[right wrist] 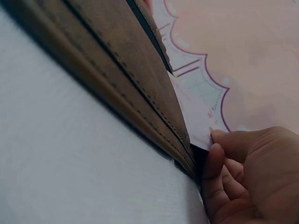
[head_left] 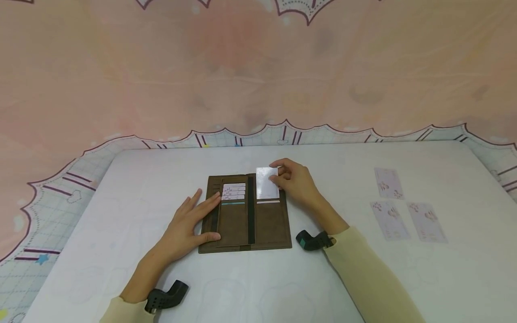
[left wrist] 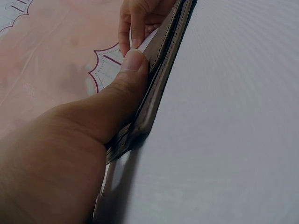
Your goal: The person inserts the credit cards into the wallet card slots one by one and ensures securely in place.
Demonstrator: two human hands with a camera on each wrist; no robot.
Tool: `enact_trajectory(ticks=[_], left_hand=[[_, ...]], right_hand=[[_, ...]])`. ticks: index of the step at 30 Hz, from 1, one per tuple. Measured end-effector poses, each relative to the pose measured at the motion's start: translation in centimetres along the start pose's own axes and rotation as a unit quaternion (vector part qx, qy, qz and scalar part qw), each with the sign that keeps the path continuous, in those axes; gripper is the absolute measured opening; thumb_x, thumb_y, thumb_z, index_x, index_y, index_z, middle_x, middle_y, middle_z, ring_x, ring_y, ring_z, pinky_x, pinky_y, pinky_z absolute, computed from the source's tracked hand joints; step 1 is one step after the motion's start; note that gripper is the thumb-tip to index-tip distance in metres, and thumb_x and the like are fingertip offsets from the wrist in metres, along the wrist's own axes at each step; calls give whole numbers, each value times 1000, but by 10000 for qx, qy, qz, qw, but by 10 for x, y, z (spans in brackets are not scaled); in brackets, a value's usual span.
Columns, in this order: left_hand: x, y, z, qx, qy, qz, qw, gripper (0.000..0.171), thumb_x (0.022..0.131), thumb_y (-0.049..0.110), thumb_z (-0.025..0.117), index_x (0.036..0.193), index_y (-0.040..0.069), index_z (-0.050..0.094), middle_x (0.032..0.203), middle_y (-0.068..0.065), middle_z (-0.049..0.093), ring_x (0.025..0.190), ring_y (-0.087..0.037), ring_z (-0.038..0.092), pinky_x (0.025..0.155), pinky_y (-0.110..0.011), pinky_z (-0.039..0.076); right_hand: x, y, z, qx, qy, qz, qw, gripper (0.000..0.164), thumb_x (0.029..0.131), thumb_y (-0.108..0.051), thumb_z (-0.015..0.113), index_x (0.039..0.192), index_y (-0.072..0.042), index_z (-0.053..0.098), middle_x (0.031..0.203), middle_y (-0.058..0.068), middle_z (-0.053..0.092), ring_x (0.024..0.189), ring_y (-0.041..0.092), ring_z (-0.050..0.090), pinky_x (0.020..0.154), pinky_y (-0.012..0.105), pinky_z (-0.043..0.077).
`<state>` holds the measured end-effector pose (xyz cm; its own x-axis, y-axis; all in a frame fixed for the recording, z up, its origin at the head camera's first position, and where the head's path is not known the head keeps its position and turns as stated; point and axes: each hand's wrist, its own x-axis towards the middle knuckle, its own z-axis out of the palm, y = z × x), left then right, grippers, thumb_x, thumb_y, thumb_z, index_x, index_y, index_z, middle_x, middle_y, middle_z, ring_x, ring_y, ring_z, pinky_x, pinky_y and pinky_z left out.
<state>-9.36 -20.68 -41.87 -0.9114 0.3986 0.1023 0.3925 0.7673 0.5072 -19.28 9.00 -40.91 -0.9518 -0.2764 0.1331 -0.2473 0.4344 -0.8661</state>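
A brown wallet [head_left: 271, 226] lies spread out on the white table, a dark strip running down its middle. My left hand [head_left: 183, 231] rests on its left edge, fingers spread and fairly straight; the thumb [left wrist: 133, 70] lies on the near edge in the left wrist view. Between thumb and fingertips my right hand [head_left: 298, 183] pinches a white card [head_left: 265, 183], which stands at the right panel's upper slots and overlaps the wallet's top edge. Pink marks show on this card [right wrist: 198, 114] in the right wrist view. Several patterned cards [head_left: 233, 192] sit in the left panel's slots.
Three pale cards with pink patterns lie on the table [head_left: 331, 278] to the right: one card [head_left: 389, 183] at the back, another [head_left: 390, 220] in front of it, a third [head_left: 427, 223] beside that. A patterned cloth [head_left: 258, 76] hangs behind the table.
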Motion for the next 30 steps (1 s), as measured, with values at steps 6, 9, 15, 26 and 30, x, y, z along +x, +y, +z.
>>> enact_trajectory(ticks=[6, 9, 15, 26, 30], left_hand=[[-1, -1, 0, -27, -17, -10, 10000, 87, 75, 43, 78, 148, 17, 38, 150, -4, 38, 144, -35, 9, 114, -55, 5], [-1, 0, -1, -25, -42, -27, 10000, 85, 76, 45, 76, 148, 17, 38, 150, -3, 37, 144, -34, 9, 114, -55, 5], [1, 1, -2, -7, -52, -6, 10000, 86, 76, 44, 77, 148, 17, 38, 150, -3, 37, 144, -35, 9, 114, -56, 5], [2, 1, -1, 21, -46, -34, 10000, 88, 75, 43, 78, 149, 18, 37, 150, -3, 37, 144, -35, 9, 113, -56, 5], [1, 1, -1, 12, -51, -31, 10000, 88, 74, 42, 79, 148, 17, 38, 150, -3, 37, 144, -35, 9, 113, -56, 5]], right_hand=[[1, 0, 1, -79, -3, 76, 9999, 27, 89, -12, 69, 115, -8, 64, 85, 5, 64, 67, 16, 60, 64, 28, 49], [2, 0, 2, -238, 54, 66, 9997, 26, 88, -12, 69, 114, -9, 66, 86, 5, 62, 72, 16, 58, 66, 29, 48], [2, 2, 0, -573, 104, -44, 9983, 20, 88, -12, 70, 108, -9, 70, 79, 3, 57, 71, 18, 49, 62, 29, 42], [-1, -1, -5, -713, -249, 129, 9971, 14, 92, -21, 67, 98, -11, 73, 90, 1, 63, 82, 19, 51, 71, 31, 42], [-2, -1, -4, -693, -288, 186, 9970, 16, 92, -23, 66, 97, -10, 73, 94, 2, 65, 86, 19, 53, 76, 32, 45]])
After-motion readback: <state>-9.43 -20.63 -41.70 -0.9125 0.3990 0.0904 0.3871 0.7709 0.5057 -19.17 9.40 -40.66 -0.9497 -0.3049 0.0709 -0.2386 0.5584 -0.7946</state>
